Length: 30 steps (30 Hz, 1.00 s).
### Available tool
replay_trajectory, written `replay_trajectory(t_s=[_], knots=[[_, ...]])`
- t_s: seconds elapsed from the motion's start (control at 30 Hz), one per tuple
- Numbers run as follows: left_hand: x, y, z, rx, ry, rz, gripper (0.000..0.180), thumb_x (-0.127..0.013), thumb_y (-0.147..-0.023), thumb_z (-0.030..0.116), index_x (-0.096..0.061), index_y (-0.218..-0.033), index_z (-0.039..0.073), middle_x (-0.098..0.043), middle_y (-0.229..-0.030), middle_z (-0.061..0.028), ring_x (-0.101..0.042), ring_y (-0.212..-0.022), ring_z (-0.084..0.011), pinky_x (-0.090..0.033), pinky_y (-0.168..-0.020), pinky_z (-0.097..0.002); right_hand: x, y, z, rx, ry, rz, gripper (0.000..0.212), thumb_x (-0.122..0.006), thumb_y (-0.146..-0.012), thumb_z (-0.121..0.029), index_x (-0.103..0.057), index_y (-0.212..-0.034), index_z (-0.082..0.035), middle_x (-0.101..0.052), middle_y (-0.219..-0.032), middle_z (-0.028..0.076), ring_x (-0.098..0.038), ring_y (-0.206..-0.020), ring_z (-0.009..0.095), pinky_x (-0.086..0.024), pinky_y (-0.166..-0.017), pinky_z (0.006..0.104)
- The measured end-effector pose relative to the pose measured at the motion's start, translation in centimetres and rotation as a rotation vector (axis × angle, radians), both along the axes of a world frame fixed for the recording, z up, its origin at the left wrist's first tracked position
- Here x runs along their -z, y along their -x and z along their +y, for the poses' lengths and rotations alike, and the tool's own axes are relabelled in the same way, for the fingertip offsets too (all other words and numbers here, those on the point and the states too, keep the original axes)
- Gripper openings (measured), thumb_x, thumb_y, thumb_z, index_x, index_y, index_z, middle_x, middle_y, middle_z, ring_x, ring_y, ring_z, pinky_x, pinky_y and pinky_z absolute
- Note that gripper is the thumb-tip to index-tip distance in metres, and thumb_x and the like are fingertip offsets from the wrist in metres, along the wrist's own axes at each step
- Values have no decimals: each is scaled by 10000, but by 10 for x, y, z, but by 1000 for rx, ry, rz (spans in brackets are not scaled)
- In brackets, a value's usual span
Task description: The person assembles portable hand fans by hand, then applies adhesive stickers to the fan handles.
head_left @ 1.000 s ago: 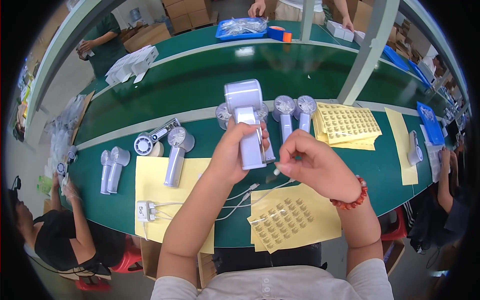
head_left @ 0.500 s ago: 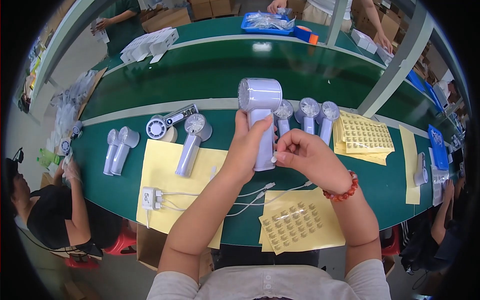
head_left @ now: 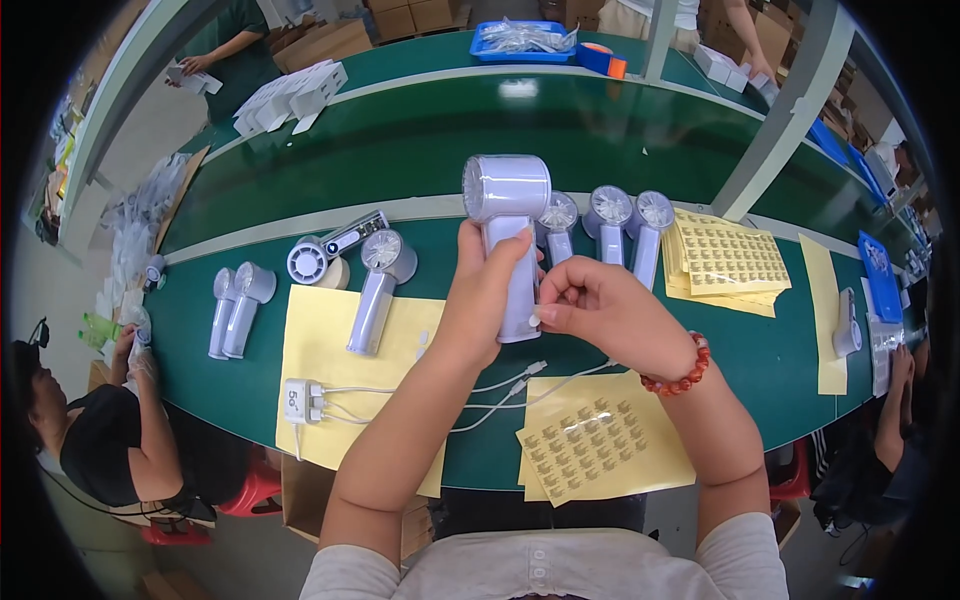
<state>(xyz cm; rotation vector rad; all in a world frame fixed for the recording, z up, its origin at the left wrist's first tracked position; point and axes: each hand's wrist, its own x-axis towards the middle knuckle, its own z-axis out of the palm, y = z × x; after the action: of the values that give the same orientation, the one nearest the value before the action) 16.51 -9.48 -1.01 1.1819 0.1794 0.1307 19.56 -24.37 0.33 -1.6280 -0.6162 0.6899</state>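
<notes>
My left hand [head_left: 480, 295] is wrapped round the handle of a lavender handheld fan [head_left: 515, 188], held upright above the table with its round head at the top. My right hand [head_left: 620, 315] is closed in a pinch by the lower end of that handle. A small pale spot shows at its thumb tip; I cannot tell whether it is a nail or a tiny piece held there. Behind the held fan stand several similar fans [head_left: 610, 207]. Another lavender fan [head_left: 380, 270] lies on yellow paper [head_left: 315, 345], left of my hands.
A white charger [head_left: 298, 400] with cables lies at front left. Near me is a sticker sheet [head_left: 585, 450]; more sheets [head_left: 730, 255] are stacked at right. A fan with a display [head_left: 308, 262] and two more fans [head_left: 240, 305] stand left. A grey post [head_left: 785, 120] rises at right. Co-workers sit at both sides.
The view has shifted slightly. My left hand still grips the fan, and my right hand stays pinched at the handle's lower end, its fingers a little more curled in.
</notes>
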Motion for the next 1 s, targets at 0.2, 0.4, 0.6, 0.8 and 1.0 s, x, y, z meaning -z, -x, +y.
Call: replay_trajectory(t_s=[0.2, 0.4, 0.6, 0.8, 1.0], knots=[[0, 1, 1, -3, -5, -1, 354, -506, -843, 247, -375, -1119, 68, -512, -886, -81, -523, -777, -149, -447, -688, -283, 0, 1, 1, 5, -1, 28, 95, -584, -832, -42, -525, -889, 5, -540, -835, 14, -512, -761, 56, -461, -718, 200], [0, 1, 1, -4, -2, -10, 362, -508, -843, 248, -374, -1128, 70, -509, -884, -79, -521, -781, -148, -446, -690, -282, 7, 3, 3, 59, -94, 8, 89, -625, -799, -88, -563, -812, -26, -474, -685, -43, -386, -614, 28, -351, -545, 186], [0, 1, 2, -15, 14, -3, 366, -514, -842, 250, -378, -1132, 72, -507, -883, -78, -522, -783, -148, -445, -693, -281, 6, 11, 6, 121, 44, -341, 110, -602, -796, -14, -528, -878, -14, -489, -836, 33, -488, -719, 98, -429, -657, 230], [0, -2, 9, -26, 11, -9, 438, -557, -817, 278, -337, -1117, 48, -507, -892, -101, -537, -746, -161, -468, -614, -297, 6, 30, 13, 257, -77, -823, 130, -588, -751, 39, -530, -848, -27, -443, -844, 104, -482, -730, 221, -414, -615, 285], [-2, -13, 33, -340, -519, -10, 446, -552, -826, 250, -355, -1147, 12, -535, -884, -116, -552, -698, -168, -479, -574, -288, -20, 25, -4, 351, -145, -855, 149, -608, -730, 59, -542, -829, -31, -438, -825, 85, -486, -673, 191, -413, -588, 269]])
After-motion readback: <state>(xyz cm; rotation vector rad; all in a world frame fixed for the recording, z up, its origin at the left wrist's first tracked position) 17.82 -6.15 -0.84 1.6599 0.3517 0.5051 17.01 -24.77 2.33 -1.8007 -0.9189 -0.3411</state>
